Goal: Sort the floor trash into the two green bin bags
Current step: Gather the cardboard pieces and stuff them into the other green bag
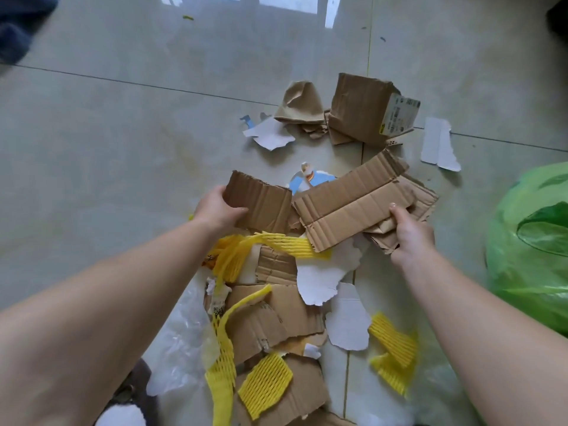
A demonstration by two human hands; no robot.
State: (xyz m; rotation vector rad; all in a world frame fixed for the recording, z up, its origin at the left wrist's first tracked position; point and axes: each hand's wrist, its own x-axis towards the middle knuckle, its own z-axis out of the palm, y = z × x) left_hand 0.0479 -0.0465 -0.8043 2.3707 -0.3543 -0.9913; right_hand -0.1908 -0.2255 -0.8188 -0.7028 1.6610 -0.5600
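Cardboard pieces (353,207), one per grip.

Both forearms are bare from the frame edge down to the wrists, with no sleeve, watch, bracelet or glove showing. The left hand (219,209) and right hand (410,233) wear no rings that can be seen; fingernails look short and unpainted.

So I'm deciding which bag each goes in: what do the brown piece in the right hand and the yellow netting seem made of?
The brown piece looks like matte corrugated cardboard: ribbed surface, torn fibrous edges. The yellow netting looks like soft foam mesh, probably plastic fruit sleeve: open lattice, limp curl.
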